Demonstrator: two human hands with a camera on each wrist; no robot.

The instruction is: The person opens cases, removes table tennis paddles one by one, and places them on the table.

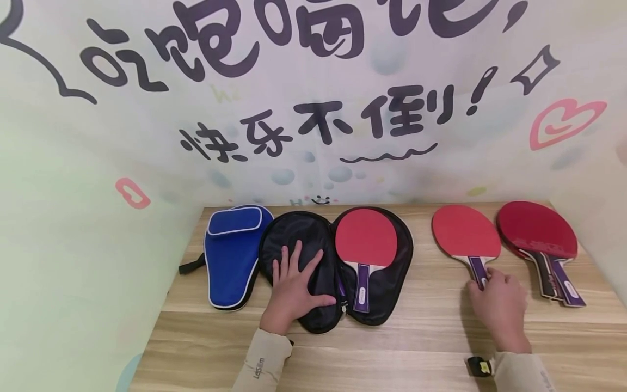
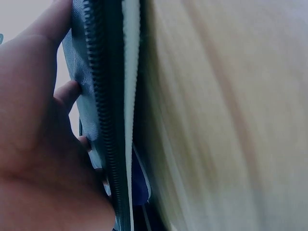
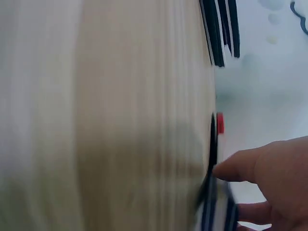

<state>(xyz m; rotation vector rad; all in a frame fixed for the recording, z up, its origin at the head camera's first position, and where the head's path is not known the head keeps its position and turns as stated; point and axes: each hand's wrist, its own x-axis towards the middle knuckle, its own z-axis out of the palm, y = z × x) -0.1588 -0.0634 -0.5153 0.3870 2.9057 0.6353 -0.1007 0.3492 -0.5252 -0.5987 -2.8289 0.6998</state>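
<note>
A black zip case (image 1: 284, 234) lies unfolded on the table, and my left hand (image 1: 294, 294) rests on its left half with the fingers spread. In the left wrist view the case's zipper edge (image 2: 103, 120) runs beside the thumb. On the right half lies a red table tennis bat (image 1: 366, 237) with a purple handle. A purple sliver shows between the two halves. My right hand (image 1: 502, 305) pinches the purple handle of another red bat (image 1: 465, 231). The right wrist view shows the thumb on that handle's edge, which is blurred.
To the left lies a blue bat case (image 1: 230, 272) with white piping and a black strap. At the far right, dark red bats (image 1: 539, 228) lie stacked, their handles fanned. The wooden table (image 1: 421, 348) meets a printed wall covering (image 1: 294, 179) at the back.
</note>
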